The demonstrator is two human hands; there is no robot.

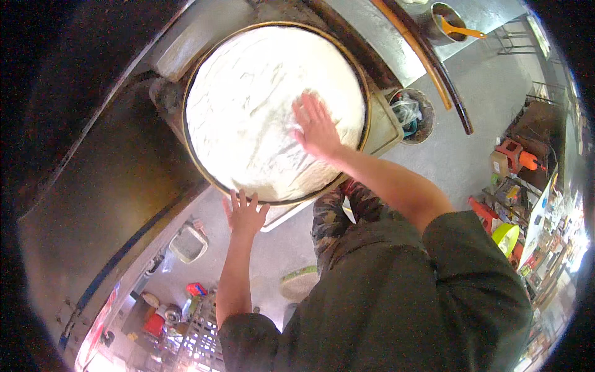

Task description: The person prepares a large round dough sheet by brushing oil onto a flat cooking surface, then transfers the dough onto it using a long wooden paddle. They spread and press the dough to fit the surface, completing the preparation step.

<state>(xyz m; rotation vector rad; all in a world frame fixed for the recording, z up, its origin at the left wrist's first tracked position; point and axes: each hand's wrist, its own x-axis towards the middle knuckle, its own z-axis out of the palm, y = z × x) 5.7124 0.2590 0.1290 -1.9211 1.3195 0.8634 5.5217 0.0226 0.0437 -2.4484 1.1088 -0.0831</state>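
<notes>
A wide round pan (pixel 185 122) with a thin rim holds a broad sheet of pale dough (pixel 241 107), its surface uneven and creased; strong glare washes out part of it. My right hand (pixel 317 126) lies flat on the dough, right of the middle, fingers stretched out. At the near edge, my left hand (pixel 245 211) rests its spread fingertips on the pan's rim and the dough's border. Neither hand has anything gripped in it.
A rectangular tray (pixel 388 130) sticks out beneath the pan. Two long rolling pins or poles (pixel 420 49) jut over the floor, near a pot (pixel 430 28) with an orange-handled utensil (pixel 460 30). A bin (pixel 425 130) stands right; a dark metal surface (pixel 116 172) spans the left.
</notes>
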